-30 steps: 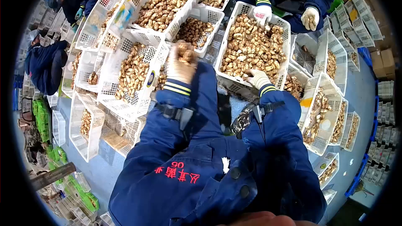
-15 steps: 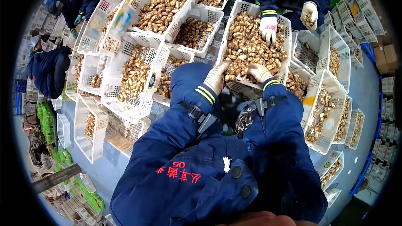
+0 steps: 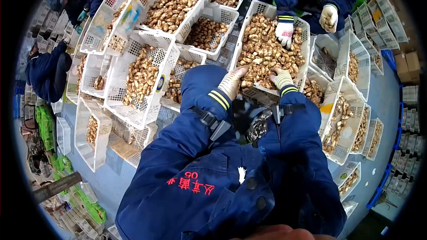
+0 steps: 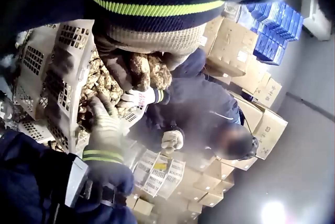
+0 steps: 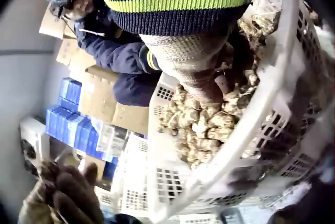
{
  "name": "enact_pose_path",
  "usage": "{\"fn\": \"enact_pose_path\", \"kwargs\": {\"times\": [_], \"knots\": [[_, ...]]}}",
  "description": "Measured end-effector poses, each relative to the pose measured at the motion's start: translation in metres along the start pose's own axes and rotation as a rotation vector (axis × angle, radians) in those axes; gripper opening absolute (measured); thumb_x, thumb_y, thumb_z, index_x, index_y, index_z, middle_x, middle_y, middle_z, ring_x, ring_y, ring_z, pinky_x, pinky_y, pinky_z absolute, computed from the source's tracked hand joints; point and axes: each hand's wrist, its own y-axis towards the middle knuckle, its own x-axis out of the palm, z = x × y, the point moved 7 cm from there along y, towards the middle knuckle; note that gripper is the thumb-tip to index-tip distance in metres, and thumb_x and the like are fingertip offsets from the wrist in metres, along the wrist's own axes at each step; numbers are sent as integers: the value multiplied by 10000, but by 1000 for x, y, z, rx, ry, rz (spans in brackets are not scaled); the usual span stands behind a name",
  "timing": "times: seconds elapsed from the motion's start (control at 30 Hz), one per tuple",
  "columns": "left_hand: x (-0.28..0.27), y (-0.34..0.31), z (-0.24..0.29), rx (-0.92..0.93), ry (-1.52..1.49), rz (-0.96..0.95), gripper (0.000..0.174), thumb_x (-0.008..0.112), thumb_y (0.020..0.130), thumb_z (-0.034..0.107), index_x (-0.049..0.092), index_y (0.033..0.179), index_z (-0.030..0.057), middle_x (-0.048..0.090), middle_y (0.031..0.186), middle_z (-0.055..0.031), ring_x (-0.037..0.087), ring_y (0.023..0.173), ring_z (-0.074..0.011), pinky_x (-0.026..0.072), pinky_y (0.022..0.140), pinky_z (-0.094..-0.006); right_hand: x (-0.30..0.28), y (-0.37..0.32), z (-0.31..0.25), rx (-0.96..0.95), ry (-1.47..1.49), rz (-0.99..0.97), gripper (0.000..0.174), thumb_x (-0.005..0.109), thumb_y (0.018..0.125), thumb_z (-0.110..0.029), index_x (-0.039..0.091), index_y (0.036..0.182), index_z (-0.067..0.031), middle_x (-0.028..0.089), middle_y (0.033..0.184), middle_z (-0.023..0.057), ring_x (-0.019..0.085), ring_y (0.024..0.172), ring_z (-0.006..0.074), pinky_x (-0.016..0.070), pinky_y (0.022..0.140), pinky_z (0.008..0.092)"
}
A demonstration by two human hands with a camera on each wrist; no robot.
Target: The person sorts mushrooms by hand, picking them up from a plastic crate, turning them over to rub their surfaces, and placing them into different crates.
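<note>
Brown-and-cream mushrooms (image 3: 262, 40) fill a white slotted crate (image 3: 235, 58) in front of me. My left hand (image 3: 231, 83), in a ribbed cream glove with bare fingertips, is at the crate's near left corner. The left wrist view shows a couple of chunky mushrooms (image 4: 149, 72) gripped in it. My right hand (image 3: 282, 78) reaches over the near edge, its fingers extended onto the mushrooms. In the right wrist view, the right hand (image 5: 188, 62) angles down into the crate, its fingertips partly hidden among mushrooms.
Opposite, another person's gloved hand (image 3: 284, 33) reaches into the same crate; their other hand (image 3: 329, 18) holds mushrooms. More crates stand left, including a tilted one (image 3: 167, 78) beside my knee and a smaller one (image 3: 222, 46). Crates (image 3: 342, 120) also stand right.
My left hand, carrying mushrooms over the crates on the left a second ago, has come right to the full crate. My right hand has shifted slightly along its near edge.
</note>
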Motion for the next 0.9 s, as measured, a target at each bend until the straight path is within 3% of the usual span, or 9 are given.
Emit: {"fn": "enact_pose_path", "kwargs": {"times": [0.03, 0.13, 0.43, 0.53, 0.6, 0.7, 0.73, 0.77, 0.9], "knots": [[0, -1, 0, -9, 2, 1, 400, 593, 886, 216, 516, 1224, 16, 612, 1032, -74, 611, 847, -198, 518, 713, -335, 2, -2, -8, -45, -27, -36, 451, 651, 795, -241, 559, 1221, -124, 624, 1098, 190, 600, 1004, 334, 463, 892, 390], [3, -3, 2, 13, 21, 8, 416, 594, 884, 218, 510, 1235, 10, 601, 1085, -84, 604, 901, -200, 515, 756, -339, 1, -15, -32, 63, -179, -280, 560, 688, 753, -167, 511, 1284, -193, 593, 1155, 202, 583, 1040, 358, 467, 910, 414], [-7, 3, -2, 29, 39, 10, 403, 596, 882, 211, 525, 1226, 13, 598, 1112, -82, 594, 941, -200, 506, 769, -342, 16, -9, -26, 144, -348, -316, 549, 727, 737, -195, 531, 1247, -150, 590, 1180, 155, 584, 1050, 339, 475, 919, 422], [-11, 6, -5, 35, 35, 15, 395, 597, 881, 210, 527, 1223, 23, 602, 1104, -83, 596, 930, -195, 508, 760, -345, 36, 9, -1, 265, -121, -321, 402, 694, 772, -278, 618, 1130, -113, 624, 1112, 174, 591, 1022, 342, 468, 903, 419], [-8, 4, -3, 28, 30, 15, 394, 599, 880, 210, 526, 1222, 28, 604, 1092, -86, 599, 917, -192, 509, 751, -345, 38, 9, -2, 153, -225, -395, 455, 728, 735, -267, 576, 1117, -73, 630, 1076, 191, 611, 999, 318, 499, 874, 405], [-8, 5, -4, 10, 18, 16, 399, 602, 880, 211, 521, 1225, 28, 607, 1080, -91, 601, 909, -194, 511, 748, -345, 15, 3, -1, 206, -13, -105, 289, 620, 782, -316, 669, 940, -78, 658, 962, 194, 623, 932, 313, 490, 815, 383], [-9, 5, -5, 3, 12, 17, 402, 603, 879, 211, 518, 1226, 27, 607, 1077, -93, 601, 908, -195, 512, 748, -346, 4, -1, -5, 76, 33, 105, 252, 604, 785, -268, 658, 936, -74, 665, 924, 177, 631, 904, 311, 495, 797, 370], [-10, 6, -5, 12, 15, 17, 402, 604, 879, 210, 518, 1226, 25, 608, 1077, -93, 601, 913, -196, 512, 750, -346, 1, -1, -4, 12, 119, 149, 245, 581, 803, -246, 658, 970, -85, 667, 922, 172, 630, 907, 316, 494, 804, 370], [-13, 10, -6, 30, 34, 29, 403, 608, 877, 205, 519, 1223, 16, 609, 1081, -92, 598, 934, -199, 512, 761, -348, -7, -5, -26, 109, 29, 122, 326, 566, 832, -301, 636, 1091, -115, 644, 1017, 199, 616, 953, 329, 481, 841, 383]]}}
